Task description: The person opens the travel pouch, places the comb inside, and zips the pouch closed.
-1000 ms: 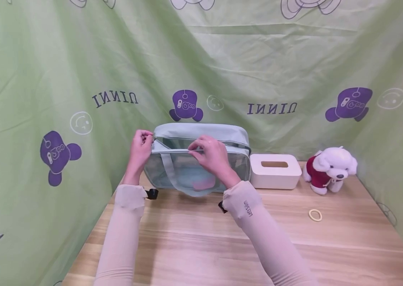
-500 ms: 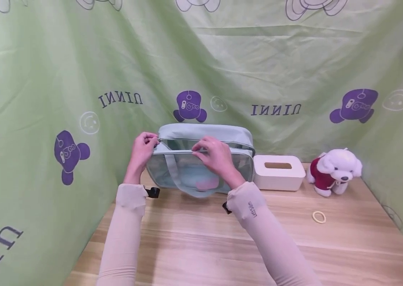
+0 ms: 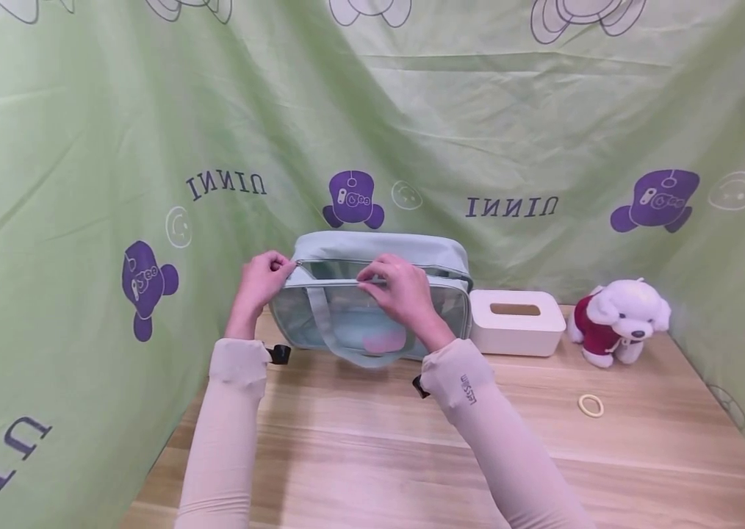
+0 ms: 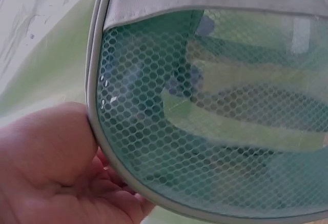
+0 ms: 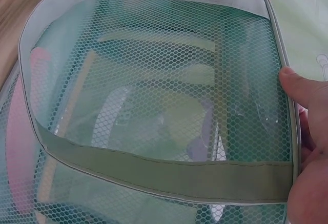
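Observation:
A pale green zip bag (image 3: 379, 250) with clear mesh sides stands at the back of the table, its top unzipped along a gap. At its upper left corner my left hand (image 3: 263, 279) pinches the zipper pull, which the fingertips mostly cover. My right hand (image 3: 402, 290) pinches the front top rim near the middle, thumb in front, as the right wrist view shows too. A strap handle (image 3: 339, 345) hangs down the front. Through the mesh a pink patch (image 3: 383, 340) shows low down; what it belongs to is unclear.
Right of the bag stands a white tissue box (image 3: 516, 339) with a slot on top. Beyond it sits a white plush dog (image 3: 630, 312) in a red top. A small cream ring (image 3: 591, 405) lies in front of them. Green printed cloth (image 3: 505, 132) surrounds the table.
The head view has shifted a little, so everything appears slightly farther right. Both hands keep their places on the bag, the left wrist turning only slightly.

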Tool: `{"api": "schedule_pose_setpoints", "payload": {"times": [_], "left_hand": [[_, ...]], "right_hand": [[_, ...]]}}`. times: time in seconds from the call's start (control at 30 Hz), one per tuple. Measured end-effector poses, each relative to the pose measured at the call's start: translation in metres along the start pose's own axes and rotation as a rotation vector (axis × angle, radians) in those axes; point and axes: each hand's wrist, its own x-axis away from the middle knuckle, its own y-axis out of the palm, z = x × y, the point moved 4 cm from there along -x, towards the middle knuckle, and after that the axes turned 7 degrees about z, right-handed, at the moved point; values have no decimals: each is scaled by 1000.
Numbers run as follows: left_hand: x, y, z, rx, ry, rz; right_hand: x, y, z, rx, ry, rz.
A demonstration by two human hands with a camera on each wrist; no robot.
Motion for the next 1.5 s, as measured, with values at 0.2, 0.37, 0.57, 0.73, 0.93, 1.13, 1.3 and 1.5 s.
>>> {"api": "schedule_pose_setpoints", "payload": {"times": [0.2,0.37,0.57,0.73,0.93,1.13,1.3,1.5], "left_hand": [[2,6,8,60,29,83],[3,10,9,112,47,150],[2,11,11,135,121,182],[0,13,6,225,59,233],[0,15,6,244,49,245],[-1,18,2,269,26,245],[-1,17,1,234,37,312],[0,18,10,-15,200,297]], "right_hand": [[1,0,0,7,-1,-2],[0,-2,1,-3,-13,8],[-1,-2,3,-11,-42,36],[-1,-1,1,-8,-60,27],[0,-3,0,4,-40,23],[2,-3,1,12,-38,34],[1,-1,3,16,-41,37],[2,-2,4,11,-31,30]]}}
